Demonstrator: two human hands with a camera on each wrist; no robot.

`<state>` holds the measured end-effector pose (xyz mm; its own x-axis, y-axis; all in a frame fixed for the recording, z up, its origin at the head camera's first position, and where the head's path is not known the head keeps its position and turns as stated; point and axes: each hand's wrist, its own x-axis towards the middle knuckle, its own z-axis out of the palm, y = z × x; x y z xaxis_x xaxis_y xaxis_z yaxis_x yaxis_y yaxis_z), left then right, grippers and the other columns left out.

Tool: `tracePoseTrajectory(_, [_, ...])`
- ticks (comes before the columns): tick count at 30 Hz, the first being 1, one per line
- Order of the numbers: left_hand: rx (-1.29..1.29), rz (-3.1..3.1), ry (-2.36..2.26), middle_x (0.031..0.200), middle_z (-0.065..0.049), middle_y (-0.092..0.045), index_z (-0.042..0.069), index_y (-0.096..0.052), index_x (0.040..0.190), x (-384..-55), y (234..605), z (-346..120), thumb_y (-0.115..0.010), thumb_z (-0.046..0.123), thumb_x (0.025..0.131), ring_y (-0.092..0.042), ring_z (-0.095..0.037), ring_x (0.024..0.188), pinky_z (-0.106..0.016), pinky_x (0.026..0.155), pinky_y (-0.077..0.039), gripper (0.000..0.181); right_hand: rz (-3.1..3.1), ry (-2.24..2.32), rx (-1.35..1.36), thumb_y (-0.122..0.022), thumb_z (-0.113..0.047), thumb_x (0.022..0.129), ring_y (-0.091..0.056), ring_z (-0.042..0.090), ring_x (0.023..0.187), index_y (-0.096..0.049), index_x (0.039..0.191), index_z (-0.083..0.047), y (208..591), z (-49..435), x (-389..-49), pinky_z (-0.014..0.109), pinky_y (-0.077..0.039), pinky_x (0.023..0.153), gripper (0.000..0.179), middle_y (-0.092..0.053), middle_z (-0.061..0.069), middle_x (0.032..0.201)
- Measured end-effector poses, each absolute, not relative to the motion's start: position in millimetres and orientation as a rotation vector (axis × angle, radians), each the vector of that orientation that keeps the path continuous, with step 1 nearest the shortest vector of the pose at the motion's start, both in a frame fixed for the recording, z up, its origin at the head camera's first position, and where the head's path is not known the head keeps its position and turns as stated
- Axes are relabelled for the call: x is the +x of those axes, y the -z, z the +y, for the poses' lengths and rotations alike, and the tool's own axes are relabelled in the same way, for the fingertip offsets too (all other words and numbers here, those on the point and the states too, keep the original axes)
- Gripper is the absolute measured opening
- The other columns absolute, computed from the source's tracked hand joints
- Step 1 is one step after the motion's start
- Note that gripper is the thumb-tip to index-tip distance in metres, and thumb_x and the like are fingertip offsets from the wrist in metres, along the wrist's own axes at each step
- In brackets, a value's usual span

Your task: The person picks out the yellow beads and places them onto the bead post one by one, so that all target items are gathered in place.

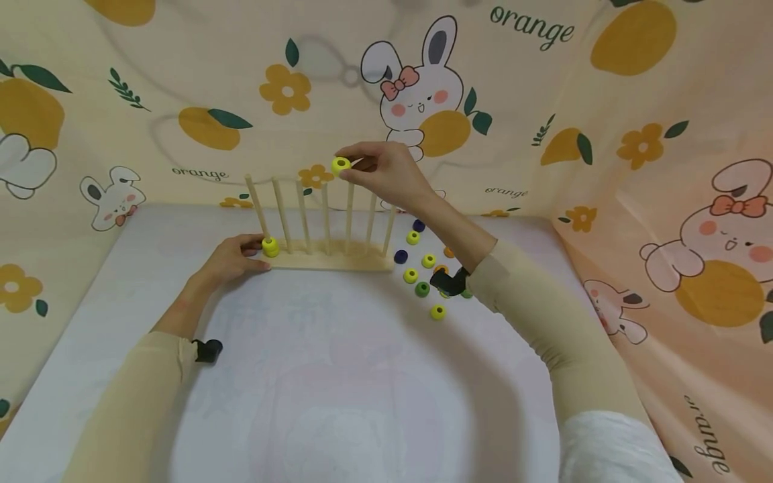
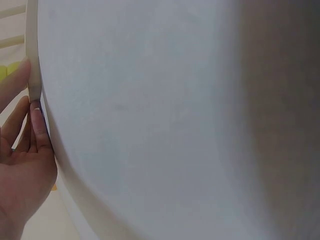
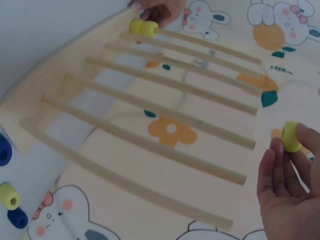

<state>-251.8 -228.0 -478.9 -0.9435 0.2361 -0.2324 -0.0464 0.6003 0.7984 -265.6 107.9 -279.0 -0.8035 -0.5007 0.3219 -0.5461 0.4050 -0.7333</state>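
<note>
Seven upright pale-wood dowels [image 3: 160,110] on one flat wooden base [image 1: 332,261], standing on a white tabletop [image 1: 302,376]. Two round yellow beads [image 1: 270,247]: stacked at the foot of the leftmost dowel. One holed yellow bead [image 1: 341,165]: pinched in the right hand [image 1: 386,171], raised, apart from the dowel tips. Left hand [image 1: 232,260]: gripping the base's left end. Loose yellow, green, dark blue and orange beads: right of the base. Handling, as judged: keep the base steadied, square the hole over a dowel tip, release only once threaded.
</note>
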Motion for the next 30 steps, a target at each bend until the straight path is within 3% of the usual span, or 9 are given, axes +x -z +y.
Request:
tracePoseTrajectory(20, [0.15,2.525,-1.278,0.145,-0.025,-0.045,-0.002,-0.034,0.151,-248.7,488.4,-235.1,-0.078,0.015,0.087,-0.044,-0.04,0.131,-0.05,0.114,-0.035,0.079,-2.607,-1.503,0.989,-0.074,-0.015,0.091,-0.07,0.006,0.089,-0.072,0.121,-0.009,284.7,49.5,-272.7,0.021,-0.057,0.079,0.031,-0.072,0.002,0.116])
tracePoseTrajectory(30, [0.178,2.524,-1.286,0.145,-0.025,-0.046,-0.002,-0.036,0.15,-253.8,484.2,-231.6,-0.078,0.015,0.086,-0.045,-0.039,0.131,-0.049,0.113,-0.035,0.078,-2.694,-1.466,0.937,-0.073,-0.02,0.092,-0.068,0.002,0.093,-0.07,0.125,-0.013,279.7,29.5,-275.5,0.019,-0.056,0.079,0.034,-0.069,-0.004,0.119])
